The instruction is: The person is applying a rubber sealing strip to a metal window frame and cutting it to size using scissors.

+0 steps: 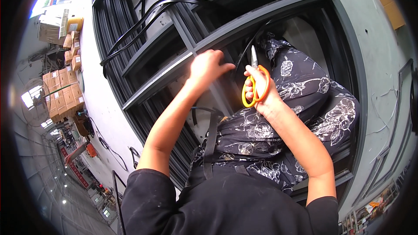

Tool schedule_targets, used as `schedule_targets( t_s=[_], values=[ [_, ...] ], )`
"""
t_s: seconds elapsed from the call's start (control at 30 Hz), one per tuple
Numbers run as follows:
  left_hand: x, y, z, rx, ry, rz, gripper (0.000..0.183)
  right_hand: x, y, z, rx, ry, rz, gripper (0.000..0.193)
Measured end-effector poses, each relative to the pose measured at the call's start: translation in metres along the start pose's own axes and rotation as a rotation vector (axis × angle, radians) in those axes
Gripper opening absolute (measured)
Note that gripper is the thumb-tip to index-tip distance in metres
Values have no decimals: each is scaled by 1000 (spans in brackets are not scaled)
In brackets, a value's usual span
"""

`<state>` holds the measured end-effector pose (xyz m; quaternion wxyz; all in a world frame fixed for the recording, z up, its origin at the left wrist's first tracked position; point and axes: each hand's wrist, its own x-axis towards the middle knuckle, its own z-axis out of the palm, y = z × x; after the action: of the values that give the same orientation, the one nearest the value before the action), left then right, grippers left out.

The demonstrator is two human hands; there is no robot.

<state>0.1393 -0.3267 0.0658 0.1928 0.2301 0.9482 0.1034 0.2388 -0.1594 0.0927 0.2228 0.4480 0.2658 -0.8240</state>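
My right hand (pixel 266 92) grips a pair of scissors (pixel 261 88) by their orange-yellow loop handles. The metal blades point away from me and look closed together. To its left, slightly blurred, my left hand (pixel 208 68) is over a rail of the dark grey metal frame (pixel 261 14). Its fingers are curled under and its thumb sticks out to the right. Whatever those fingers hold, if anything, is hidden. A thin black strip (pixel 249 43) hangs between the hands, close to the left thumb's tip; whether they touch, I cannot tell.
Long black strips (pixel 161 3) lie looped across the frame's far left part. My legs in floral trousers (pixel 300 76) are inside a frame opening. Stacked cardboard boxes (pixel 63 91) stand on the left. More dark frames (pixel 387 148) lie on the right.
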Motion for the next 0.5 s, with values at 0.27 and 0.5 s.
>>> schedule_targets(
  t_s=[0.27, 0.5],
  values=[
    [0, 13, 42, 95, 94, -40, 22, -2, -4, -2, 79, 30, -15, 20],
    [31, -27, -25, 144, 67, 188, 18, 5, 0, -2, -133, -10, 9, 20]
  ],
)
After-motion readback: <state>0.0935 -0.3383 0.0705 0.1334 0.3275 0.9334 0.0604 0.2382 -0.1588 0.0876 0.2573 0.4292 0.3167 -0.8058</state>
